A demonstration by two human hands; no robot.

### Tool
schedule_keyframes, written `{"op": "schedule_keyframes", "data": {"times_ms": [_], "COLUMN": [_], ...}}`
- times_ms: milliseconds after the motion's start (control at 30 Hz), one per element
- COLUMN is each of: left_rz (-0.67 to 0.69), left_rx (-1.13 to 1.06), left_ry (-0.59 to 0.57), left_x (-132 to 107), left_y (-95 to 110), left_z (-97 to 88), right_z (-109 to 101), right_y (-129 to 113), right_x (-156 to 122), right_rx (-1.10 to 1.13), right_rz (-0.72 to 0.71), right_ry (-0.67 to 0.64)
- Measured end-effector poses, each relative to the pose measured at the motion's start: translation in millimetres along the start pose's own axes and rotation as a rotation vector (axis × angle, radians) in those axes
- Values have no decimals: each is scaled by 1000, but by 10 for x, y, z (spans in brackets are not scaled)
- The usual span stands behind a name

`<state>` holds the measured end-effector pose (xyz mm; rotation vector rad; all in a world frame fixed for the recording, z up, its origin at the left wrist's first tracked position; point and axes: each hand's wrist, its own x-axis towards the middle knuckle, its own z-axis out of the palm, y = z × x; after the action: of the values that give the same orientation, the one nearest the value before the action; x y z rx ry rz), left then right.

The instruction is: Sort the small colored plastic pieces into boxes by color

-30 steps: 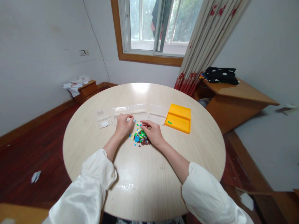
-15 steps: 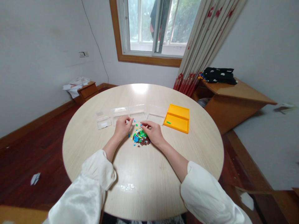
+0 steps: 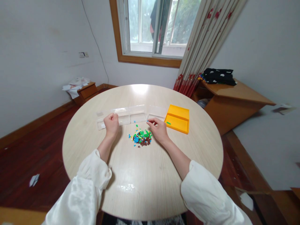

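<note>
1. Head view: left hand [image 3: 112,124] curled shut at the near edge of the clear trays [image 3: 137,114], contents hidden.
2. Right hand [image 3: 159,128] pinched narrow, just beside the yellow tray [image 3: 178,120].
3. Brick pile [image 3: 142,139] lies on the tabletop [image 3: 140,175], between both hands.

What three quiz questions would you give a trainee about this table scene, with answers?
1. True or false: the yellow tray holds a green piece.
2. The pile of small coloured pieces lies: A) between the left hand and the right hand; B) inside the yellow tray; C) left of both hands.
3. Which hand is nearer the yellow tray?
Key: 1 true; 2 A; 3 the right hand.
</note>
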<state>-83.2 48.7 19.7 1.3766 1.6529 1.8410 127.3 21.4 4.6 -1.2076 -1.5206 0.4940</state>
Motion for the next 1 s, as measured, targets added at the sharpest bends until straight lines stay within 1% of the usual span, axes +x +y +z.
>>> {"op": "schedule_keyframes", "data": {"times_ms": [100, 167, 233, 300, 367, 400, 467, 600, 800, 867, 1000], "left_rz": [15, 28, 46, 59, 68, 77, 116, 191, 225, 242, 245], "left_rx": [2, -7, -33, -70, -92, -82, -49, -1, 58, 102, 198], "left_ry": [-28, -99, -258, -485, -665, -729, -799, -815, -801, -737, -470], "left_x": [11, -1, -49, -133, -231, -276, -343, -372, -348, -335, -258], "left_y": [1, 28, 65, 98, 114, 116, 111, 95, 102, 87, -11], "left_z": [-14, -13, 13, 64, 124, 151, 187, 203, 192, 191, 211], "right_z": [7, 21, 36, 53, 73, 85, 107, 136, 147, 143, 107], "right_y": [24, 28, 17, -5, -27, -35, -44, -36, -38, -35, -3], "right_x": [-2, -11, -24, -44, -66, -78, -97, -117, -121, -113, -81], "right_rx": [12, 25, 37, 55, 80, 91, 105, 96, 77, 61, -87], "right_rz": [-9, -13, -7, 3, 6, 2, -10, -31, -44, -60, -151], "right_ry": [-10, -24, -48, -79, -108, -122, -148, -192, -203, -208, -263]}}
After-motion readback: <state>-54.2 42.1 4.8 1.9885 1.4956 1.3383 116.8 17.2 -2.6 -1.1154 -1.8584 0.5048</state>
